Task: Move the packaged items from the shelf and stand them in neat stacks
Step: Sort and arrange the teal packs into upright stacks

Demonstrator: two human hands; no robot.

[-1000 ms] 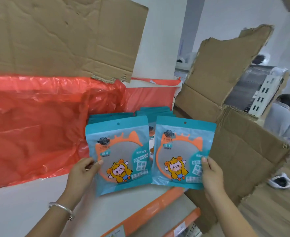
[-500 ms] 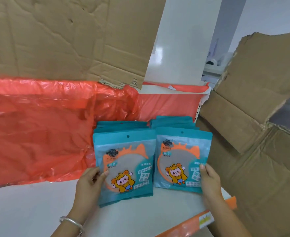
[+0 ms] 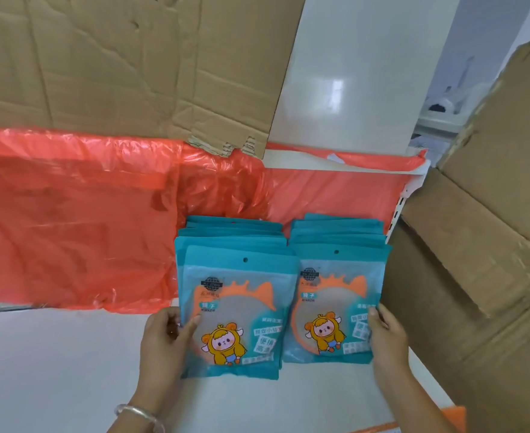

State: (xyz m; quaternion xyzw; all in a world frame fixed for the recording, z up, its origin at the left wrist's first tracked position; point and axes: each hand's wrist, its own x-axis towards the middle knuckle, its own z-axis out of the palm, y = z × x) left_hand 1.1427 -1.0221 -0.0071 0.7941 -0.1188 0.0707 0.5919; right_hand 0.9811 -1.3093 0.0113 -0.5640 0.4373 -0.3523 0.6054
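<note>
Your left hand grips the left stack's front pack; right hand grips the right stack's, beside the cardboard.

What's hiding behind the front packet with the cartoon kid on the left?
More teal packets like the front packet, only their top edges showing. Behind them, red plastic sheet. Their pictures are covered.
</note>
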